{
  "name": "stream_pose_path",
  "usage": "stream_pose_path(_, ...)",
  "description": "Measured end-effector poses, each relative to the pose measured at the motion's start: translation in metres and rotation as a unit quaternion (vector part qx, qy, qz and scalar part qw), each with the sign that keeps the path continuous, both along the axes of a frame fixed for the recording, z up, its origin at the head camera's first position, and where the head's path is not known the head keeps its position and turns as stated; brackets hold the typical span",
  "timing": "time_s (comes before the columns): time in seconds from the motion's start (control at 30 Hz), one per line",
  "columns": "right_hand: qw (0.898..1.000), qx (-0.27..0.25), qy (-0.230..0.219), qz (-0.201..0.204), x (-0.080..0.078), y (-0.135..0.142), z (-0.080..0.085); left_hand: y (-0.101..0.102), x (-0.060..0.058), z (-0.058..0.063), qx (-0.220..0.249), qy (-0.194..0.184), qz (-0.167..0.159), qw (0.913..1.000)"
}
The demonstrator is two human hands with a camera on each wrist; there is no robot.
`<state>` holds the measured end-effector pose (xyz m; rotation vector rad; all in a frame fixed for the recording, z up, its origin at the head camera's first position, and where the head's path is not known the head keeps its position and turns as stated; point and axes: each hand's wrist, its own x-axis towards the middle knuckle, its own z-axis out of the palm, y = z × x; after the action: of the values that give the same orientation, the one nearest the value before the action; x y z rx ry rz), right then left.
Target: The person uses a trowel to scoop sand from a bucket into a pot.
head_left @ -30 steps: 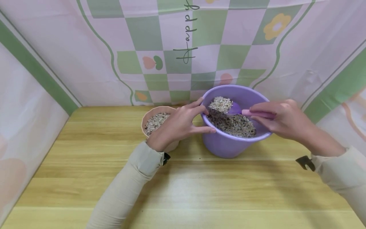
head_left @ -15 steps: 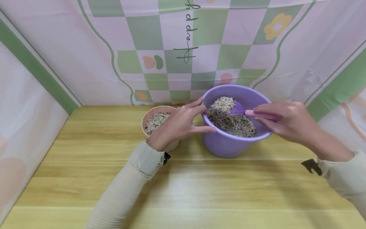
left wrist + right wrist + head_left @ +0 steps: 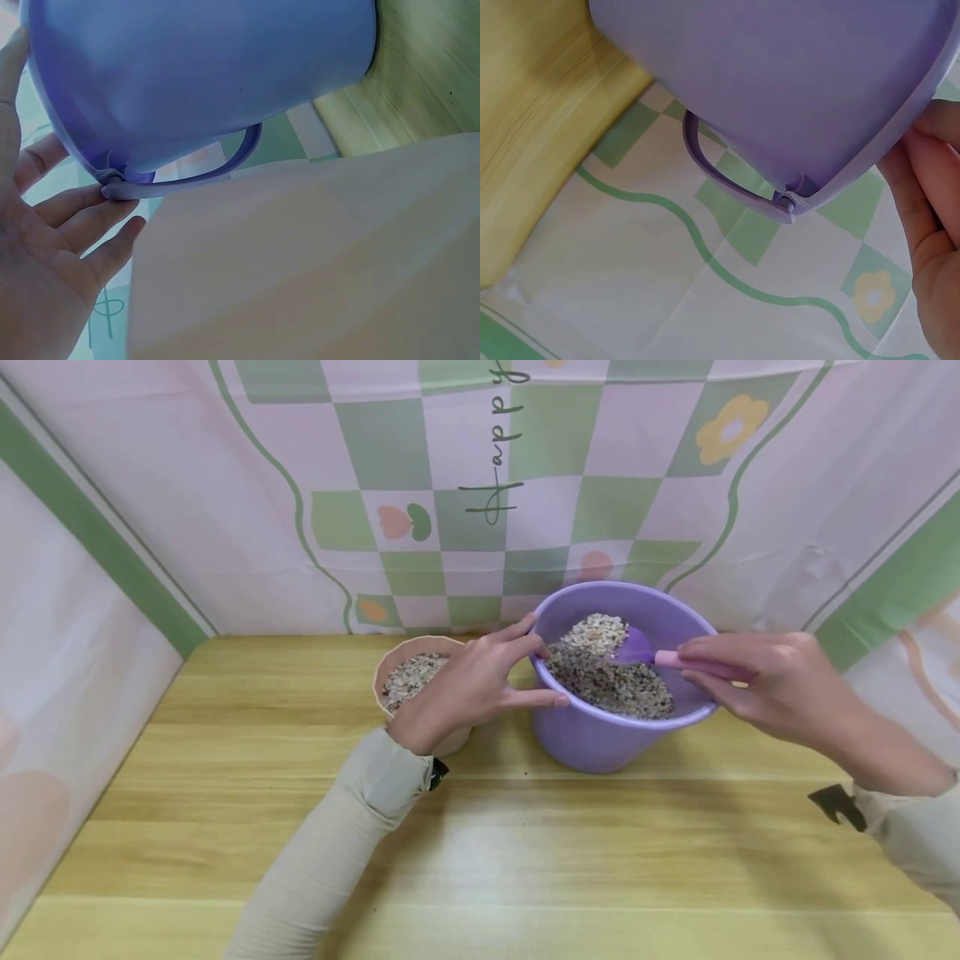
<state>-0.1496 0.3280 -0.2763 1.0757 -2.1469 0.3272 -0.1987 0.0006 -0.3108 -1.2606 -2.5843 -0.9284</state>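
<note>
A purple bucket (image 3: 592, 743) stands on the table with speckled gravel (image 3: 615, 689) inside. My left hand (image 3: 480, 681) holds its near left rim, fingers on the edge and thumb along the front. In the left wrist view the fingers (image 3: 90, 217) are beside the joint of the bucket's handle (image 3: 217, 169). With my right hand (image 3: 780, 689) I grip the pink handle of a small shovel (image 3: 667, 658). Its purple blade lies over the gravel inside the bucket, carrying a heap of paler grains (image 3: 596, 633). In the right wrist view my right hand (image 3: 934, 225) overlaps the bucket's rim.
Left of the bucket, a peach pot (image 3: 386, 664) with similar gravel is partly hidden behind my left hand and wrist. A patterned cloth (image 3: 465, 460) rises at the table's back edge. The wooden table (image 3: 480, 860) stretches toward me.
My right hand has drawn the shovel steadily to the right inside the bucket, its heap of grains moving along. The left hand stays on the rim.
</note>
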Motion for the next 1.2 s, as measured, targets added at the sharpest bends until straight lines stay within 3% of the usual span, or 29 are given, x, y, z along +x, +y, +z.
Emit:
stream_pose_path(0.57, 0.998, -0.061, -0.003, 0.019, 0.013, -0.007, 0.008, 0.0, 0.0, 0.001, -0.01, -0.015, -0.003, 0.9998)
stream_pose_path(0.83, 0.998, -0.061, -0.012, 0.033, 0.016, -0.013, 0.015, -0.003, -0.001, 0.002, -0.013, -0.032, -0.001, 0.9994)
stream_pose_path(1.2, 0.996, -0.079, -0.013, 0.043, 0.02, -0.024, 0.021, -0.012, -0.001, 0.002, -0.014, -0.023, -0.009, 0.9996)
